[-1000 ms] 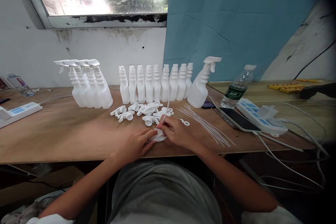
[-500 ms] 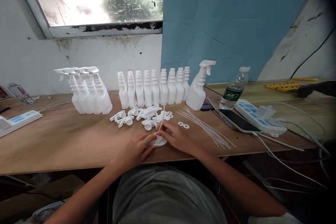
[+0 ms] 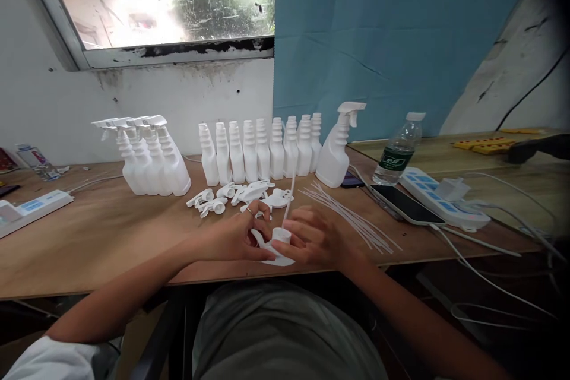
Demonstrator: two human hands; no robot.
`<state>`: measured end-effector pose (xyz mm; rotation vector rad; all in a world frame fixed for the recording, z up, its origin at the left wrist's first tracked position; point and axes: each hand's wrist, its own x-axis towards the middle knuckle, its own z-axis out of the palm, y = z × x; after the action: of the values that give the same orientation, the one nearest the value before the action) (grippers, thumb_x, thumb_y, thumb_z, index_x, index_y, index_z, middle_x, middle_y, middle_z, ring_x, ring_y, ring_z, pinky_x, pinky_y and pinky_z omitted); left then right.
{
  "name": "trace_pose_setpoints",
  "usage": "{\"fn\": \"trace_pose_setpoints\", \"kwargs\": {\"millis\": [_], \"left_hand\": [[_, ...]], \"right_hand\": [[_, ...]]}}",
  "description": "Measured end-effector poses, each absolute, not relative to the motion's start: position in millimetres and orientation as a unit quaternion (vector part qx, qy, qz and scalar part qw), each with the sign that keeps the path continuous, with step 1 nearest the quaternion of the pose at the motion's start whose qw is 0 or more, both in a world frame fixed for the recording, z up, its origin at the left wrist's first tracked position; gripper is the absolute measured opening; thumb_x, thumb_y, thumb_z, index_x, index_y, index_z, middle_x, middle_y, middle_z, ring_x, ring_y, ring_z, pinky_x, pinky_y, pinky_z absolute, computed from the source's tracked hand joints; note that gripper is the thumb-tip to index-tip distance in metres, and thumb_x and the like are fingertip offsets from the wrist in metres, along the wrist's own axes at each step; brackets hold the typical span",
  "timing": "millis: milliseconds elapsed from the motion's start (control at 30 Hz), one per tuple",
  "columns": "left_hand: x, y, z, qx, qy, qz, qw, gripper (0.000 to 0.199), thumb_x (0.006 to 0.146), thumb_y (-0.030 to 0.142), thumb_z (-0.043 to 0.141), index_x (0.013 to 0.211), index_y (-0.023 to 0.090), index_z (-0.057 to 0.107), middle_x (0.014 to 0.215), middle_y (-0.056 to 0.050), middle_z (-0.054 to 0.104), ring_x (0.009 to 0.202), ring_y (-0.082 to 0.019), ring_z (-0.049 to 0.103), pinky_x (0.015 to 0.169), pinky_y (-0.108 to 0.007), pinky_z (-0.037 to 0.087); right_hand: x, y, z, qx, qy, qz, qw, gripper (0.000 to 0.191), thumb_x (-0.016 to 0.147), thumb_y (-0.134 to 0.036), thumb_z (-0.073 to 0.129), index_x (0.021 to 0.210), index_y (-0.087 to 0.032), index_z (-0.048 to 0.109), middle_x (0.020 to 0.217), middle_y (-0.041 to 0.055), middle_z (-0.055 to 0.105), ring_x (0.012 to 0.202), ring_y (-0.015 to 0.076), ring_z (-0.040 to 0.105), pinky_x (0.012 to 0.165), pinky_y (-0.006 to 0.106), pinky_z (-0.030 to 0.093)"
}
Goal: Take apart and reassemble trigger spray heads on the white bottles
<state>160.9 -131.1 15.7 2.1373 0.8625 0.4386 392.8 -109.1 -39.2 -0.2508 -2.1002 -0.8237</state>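
A white trigger sprayer head (image 3: 281,236) lies at the table's front edge with its round collar facing up. My left hand (image 3: 240,234) is closed on the trigger side of it, thumb in front. Around the collar, the fingers of my right hand (image 3: 316,236) are closed from the right. A thin white dip tube (image 3: 290,196) stands up from the collar, leaning slightly right; its lower end is partly hidden by my right fingers. Just beyond my hands is a pile of loose white sprayer heads (image 3: 253,191). Several loose white tubes (image 3: 347,217) lie to the right.
Capless white bottles (image 3: 262,154) stand in a row at the back. Bottles with sprayers (image 3: 154,163) stand left, and one more sprayer bottle (image 3: 332,157) stands right. Farther right are a water bottle (image 3: 396,151), a phone (image 3: 407,205) and a power strip (image 3: 439,199) with cables.
The sprayer head has moved slightly right and nearer to me, and its collar now shows between my hands. The tube leans more to the right. My right hand has moved down to the collar.
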Motion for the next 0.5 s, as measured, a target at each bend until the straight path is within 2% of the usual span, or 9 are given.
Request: {"fn": "trace_pose_setpoints", "kwargs": {"millis": [67,133,167,233,300,333,400,467,500], "left_hand": [[164,-123,23,0.836,0.300,0.154,0.434,0.048,0.076,0.033,0.071,0.107,0.023,0.036,0.085,0.001,0.069,0.065,-0.011,0.062,0.059,-0.022,0.048],[160,-104,32,0.857,0.285,0.185,0.388,0.041,0.080,0.036,0.068,0.107,0.022,0.040,0.084,0.000,0.070,0.070,-0.013,0.064,0.064,-0.024,0.049],[154,-89,38,0.868,0.291,0.237,0.324,0.033,0.085,0.039,0.062,0.107,0.021,0.044,0.085,-0.002,0.069,0.073,-0.014,0.064,0.067,-0.026,0.050],[136,-49,52,0.830,0.359,0.408,0.127,0.025,0.088,0.039,0.057,0.102,0.019,0.051,0.096,-0.006,0.067,0.085,-0.016,0.062,0.073,-0.029,0.050],[114,-1,63,0.721,0.432,0.541,-0.033,0.031,0.085,0.035,0.061,0.108,0.017,0.051,0.112,-0.012,0.062,0.099,-0.020,0.059,0.080,-0.032,0.049],[102,22,67,0.672,0.461,0.575,-0.072,0.038,0.083,0.032,0.064,0.113,0.014,0.049,0.119,-0.015,0.058,0.104,-0.021,0.057,0.084,-0.034,0.049],[84,61,69,0.608,0.514,0.600,-0.077,0.054,0.078,0.031,0.070,0.121,0.009,0.046,0.128,-0.020,0.053,0.110,-0.024,0.056,0.092,-0.035,0.047],[72,84,64,0.586,0.574,0.572,-0.019,0.068,0.073,0.035,0.075,0.126,0.006,0.044,0.126,-0.022,0.055,0.111,-0.027,0.057,0.092,-0.036,0.047],[70,90,60,0.580,0.600,0.551,0.010,0.068,0.072,0.037,0.075,0.125,0.006,0.045,0.123,-0.021,0.058,0.109,-0.028,0.059,0.091,-0.037,0.048]], "right_hand": [[394,-112,-36,-0.077,-0.861,-0.343,0.367,0.027,0.090,-0.019,0.058,0.111,-0.034,0.060,0.106,0.0011,0.067,0.092,0.0161,0.063,0.078,0.034,0.056],[395,-114,-33,-0.076,-0.859,-0.338,0.377,0.025,0.092,-0.017,0.054,0.113,-0.028,0.061,0.107,0.0040,0.070,0.092,0.0161,0.064,0.080,0.034,0.056],[396,-115,-32,-0.085,-0.850,-0.332,0.400,0.026,0.091,-0.015,0.054,0.113,-0.026,0.061,0.107,0.0054,0.070,0.094,0.0167,0.065,0.080,0.034,0.056],[398,-116,-31,-0.108,-0.827,-0.317,0.453,0.029,0.089,-0.010,0.057,0.114,-0.024,0.060,0.106,0.0077,0.071,0.095,0.0178,0.065,0.078,0.034,0.056],[399,-115,-31,-0.122,-0.807,-0.306,0.490,0.032,0.087,-0.009,0.059,0.115,-0.024,0.059,0.104,0.0087,0.071,0.094,0.0180,0.066,0.074,0.033,0.056],[399,-114,-32,-0.125,-0.802,-0.303,0.499,0.032,0.087,-0.009,0.059,0.116,-0.024,0.059,0.103,0.0088,0.071,0.092,0.0181,0.067,0.072,0.033,0.056],[398,-114,-32,-0.121,-0.798,-0.303,0.507,0.032,0.087,-0.010,0.058,0.116,-0.023,0.058,0.101,0.0098,0.071,0.089,0.0189,0.067,0.070,0.033,0.056],[398,-115,-32,-0.113,-0.794,-0.292,0.521,0.033,0.086,-0.012,0.059,0.117,-0.022,0.057,0.099,0.0107,0.071,0.087,0.0201,0.068,0.067,0.034,0.056],[397,-116,-33,-0.109,-0.790,-0.276,0.536,0.034,0.085,-0.013,0.059,0.118,-0.021,0.057,0.098,0.0112,0.070,0.086,0.0209,0.068,0.066,0.035,0.057]]}}
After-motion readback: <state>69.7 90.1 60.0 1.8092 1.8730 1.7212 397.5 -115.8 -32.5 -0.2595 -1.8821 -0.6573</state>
